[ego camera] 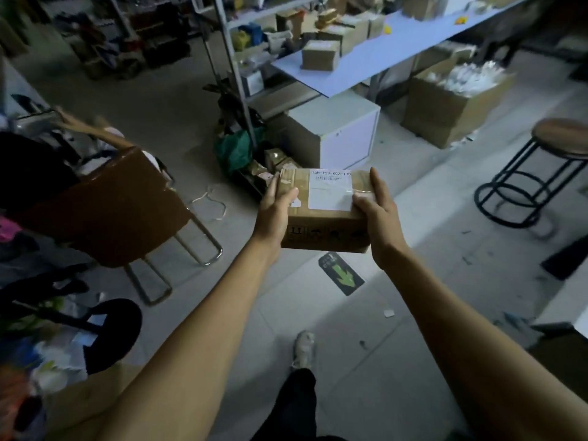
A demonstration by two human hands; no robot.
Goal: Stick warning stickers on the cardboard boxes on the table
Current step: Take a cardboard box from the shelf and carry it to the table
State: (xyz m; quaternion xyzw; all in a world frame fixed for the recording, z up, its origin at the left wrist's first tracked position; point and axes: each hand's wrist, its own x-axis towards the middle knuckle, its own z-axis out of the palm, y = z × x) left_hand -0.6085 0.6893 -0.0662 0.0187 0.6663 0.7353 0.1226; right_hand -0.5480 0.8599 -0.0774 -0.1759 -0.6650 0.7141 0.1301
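Observation:
I hold a small cardboard box [324,224] out in front of me above the floor, between both hands. A white label [331,194] with printed text covers part of its top, and black handling symbols run along its near side. My left hand [273,214] grips the box's left end, thumb on top. My right hand [378,218] grips the right end, thumb resting by the label. More cardboard boxes [319,54] stand on the long white table [350,81] at the back. No warning sticker shows in my hands.
A brown chair [111,211] stands at the left, a round stool [541,167] at the right. A white cabinet [343,135] and an open carton [451,103] sit under the table. A green arrow sign [342,273] lies on the floor below the box.

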